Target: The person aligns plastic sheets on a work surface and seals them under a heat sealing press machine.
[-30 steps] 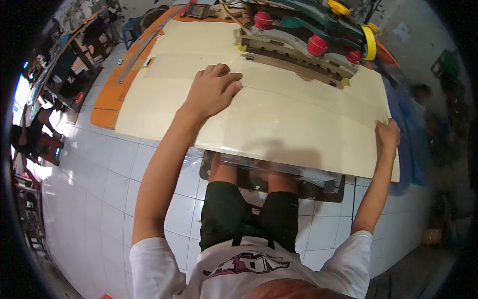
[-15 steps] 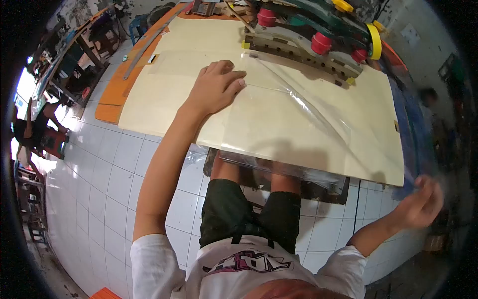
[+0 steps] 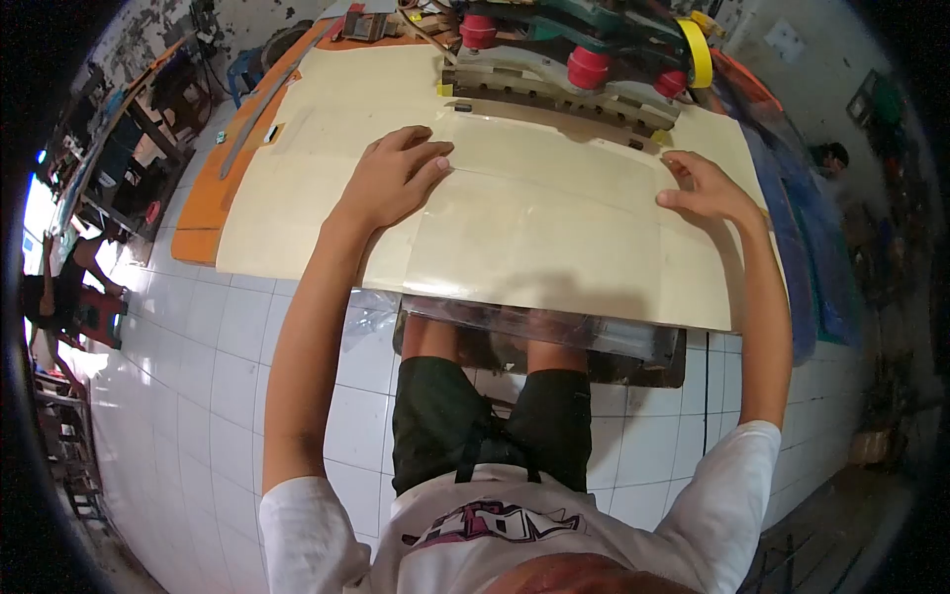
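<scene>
A clear plastic sheet (image 3: 539, 223) lies nearly flat on a large cream board (image 3: 297, 213), below the machine's straight bar. My left hand (image 3: 396, 178) rests on the board at the sheet's left edge, fingers spread and slightly bent. My right hand (image 3: 708, 188) is at the sheet's right edge, thumb and fingers apart and curved. Nothing shows between its fingers. Whether its fingertips touch the sheet's edge, I cannot tell.
A machine with red knobs (image 3: 589, 69) and a yellow ring (image 3: 698, 54) stands at the back. A metal ruler (image 3: 257, 124) lies on the orange tabletop (image 3: 198, 218). Blue plastic sheeting (image 3: 807, 238) hangs at the right. Another person (image 3: 89, 262) sits far left.
My right hand has moved from beyond the board's lower right corner up onto its right side. The plastic sheet's raised diagonal fold has flattened. My left hand stays on the board.
</scene>
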### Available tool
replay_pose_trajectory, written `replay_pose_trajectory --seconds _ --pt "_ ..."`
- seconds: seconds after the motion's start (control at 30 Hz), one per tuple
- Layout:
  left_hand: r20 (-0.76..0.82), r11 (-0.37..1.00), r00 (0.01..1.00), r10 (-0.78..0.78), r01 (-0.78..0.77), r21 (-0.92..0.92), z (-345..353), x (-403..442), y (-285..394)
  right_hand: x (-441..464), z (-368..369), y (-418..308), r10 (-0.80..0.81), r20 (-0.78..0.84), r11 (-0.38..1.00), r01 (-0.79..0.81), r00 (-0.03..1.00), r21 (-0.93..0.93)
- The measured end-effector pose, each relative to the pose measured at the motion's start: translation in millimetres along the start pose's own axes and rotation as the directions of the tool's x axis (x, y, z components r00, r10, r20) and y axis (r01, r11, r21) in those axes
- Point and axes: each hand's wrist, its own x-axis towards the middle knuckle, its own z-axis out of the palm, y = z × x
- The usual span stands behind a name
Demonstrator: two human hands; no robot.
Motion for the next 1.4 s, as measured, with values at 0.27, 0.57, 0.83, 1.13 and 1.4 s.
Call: replay_pose_trajectory --seconds 0.27,0.57,0.83,1.13,1.4 --pt "0.004 1.0 1.0 0.005 -0.005 -0.009 0 0 -3 27 -12 -5 0.088 0.263 0.996 -0.091 0.961 -0.001" --pt "-0.081 0.999 0.996 0.039 -0.037 0.019 -3 1 0 -53 -22 -97 -0.143 -0.27 0.987 0.116 0.952 -0.114" --pt "-0.098 0.972 0.995 -0.011 -0.012 -0.234 -60 40 31 -113 -61 -144 -0.281 -0.479 0.959 0.254 0.832 -0.123" --pt "0.074 0.826 0.996 -0.043 0.077 -0.559 -112 41 63 -130 -90 -105 -0.015 -0.361 0.816 0.22 0.932 0.534" --pt "0.041 0.819 0.996 -0.079 0.089 -0.567 -146 27 95 -136 -88 -94 -0.04 -0.259 0.71 0.209 0.965 0.672"
